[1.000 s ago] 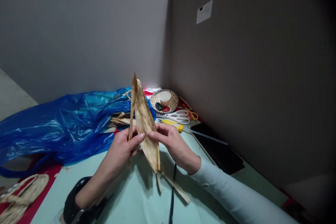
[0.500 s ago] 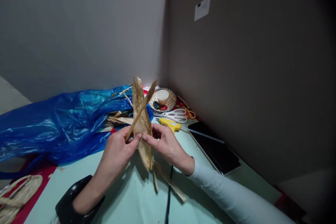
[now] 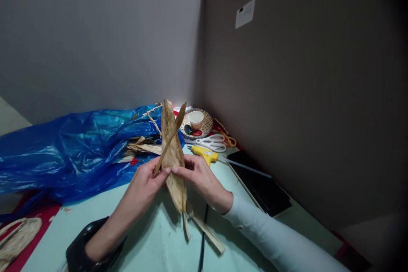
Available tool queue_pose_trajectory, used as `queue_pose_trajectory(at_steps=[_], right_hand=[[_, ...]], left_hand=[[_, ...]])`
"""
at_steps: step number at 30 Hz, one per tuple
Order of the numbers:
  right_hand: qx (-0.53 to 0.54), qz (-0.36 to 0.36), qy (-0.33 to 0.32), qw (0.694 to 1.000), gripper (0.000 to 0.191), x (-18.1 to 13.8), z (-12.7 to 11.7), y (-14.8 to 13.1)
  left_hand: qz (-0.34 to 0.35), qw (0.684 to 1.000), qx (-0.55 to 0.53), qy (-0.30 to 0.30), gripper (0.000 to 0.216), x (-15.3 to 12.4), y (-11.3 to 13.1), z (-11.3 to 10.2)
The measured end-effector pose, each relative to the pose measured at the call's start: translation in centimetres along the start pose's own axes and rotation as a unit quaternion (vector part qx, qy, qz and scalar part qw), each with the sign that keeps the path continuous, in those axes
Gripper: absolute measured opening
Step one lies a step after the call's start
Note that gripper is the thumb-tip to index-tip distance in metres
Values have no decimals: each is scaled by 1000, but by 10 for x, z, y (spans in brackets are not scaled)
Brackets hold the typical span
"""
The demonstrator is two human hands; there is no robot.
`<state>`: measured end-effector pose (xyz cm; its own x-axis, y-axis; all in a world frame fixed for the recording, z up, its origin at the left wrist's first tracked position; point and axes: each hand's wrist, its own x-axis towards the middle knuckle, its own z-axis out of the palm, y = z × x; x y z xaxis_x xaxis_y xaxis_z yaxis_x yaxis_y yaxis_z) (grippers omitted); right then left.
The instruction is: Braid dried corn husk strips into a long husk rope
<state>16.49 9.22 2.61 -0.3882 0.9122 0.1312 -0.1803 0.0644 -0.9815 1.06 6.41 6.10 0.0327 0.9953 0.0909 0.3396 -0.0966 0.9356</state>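
A broad, dry tan strip of plant fibre (image 3: 172, 153), like a husk or dried stalk, stands upright between my hands. My left hand (image 3: 148, 180) pinches its left edge, and a narrower strip (image 3: 170, 138) slants up from these fingers across the broad one. On the other edge my right hand (image 3: 200, 178) is closed, thumb on the near face and fingers behind. Both thumb tips almost meet at the middle. Below, loose strip ends (image 3: 207, 231) lie on the pale green table covering (image 3: 153, 242).
A blue plastic bag (image 3: 73, 153) with dry strips fills the left. Behind sit a woven basket (image 3: 208, 125) with a white cup (image 3: 195, 118), white-handled scissors (image 3: 213, 142) and a yellow glue gun (image 3: 204, 153). A black flat panel (image 3: 261, 182) lies right; a fibre coil (image 3: 21, 238) lies front left.
My hands still grip the broad strip, which sits slightly lower in view with its top tipped a little. The whole view has shifted slightly.
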Motion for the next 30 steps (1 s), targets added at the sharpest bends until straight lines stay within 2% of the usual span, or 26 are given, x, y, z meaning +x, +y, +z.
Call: queue_pose_trajectory(at_steps=[8, 15, 18, 20, 25, 28, 30], right_hand=[[39, 13, 1, 999, 18, -2, 1, -1], [-33, -36, 20, 999, 24, -1, 2, 5], [-98, -49, 30, 993, 23, -2, 2, 3], [-102, -48, 29, 993, 23, -2, 1, 0], [34, -9, -28, 999, 27, -1, -1, -1], [82, 7, -103, 991, 28, -1, -2, -5], [93, -2, -124, 988, 24, -2, -4, -13]], left_hand=[[-6, 1000, -23, -11, 19, 4, 1, -1], [6, 1000, -10, -8, 20, 5, -3, -1], [15, 1000, 21, 8, 18, 3, -6, -1], [18, 999, 40, 21, 14, 1, -7, -1], [15, 999, 35, 30, 11, -2, -3, 1], [18, 996, 16, 83, 3, 0, -2, -1], [20, 992, -10, 123, 12, 4, -2, -7]])
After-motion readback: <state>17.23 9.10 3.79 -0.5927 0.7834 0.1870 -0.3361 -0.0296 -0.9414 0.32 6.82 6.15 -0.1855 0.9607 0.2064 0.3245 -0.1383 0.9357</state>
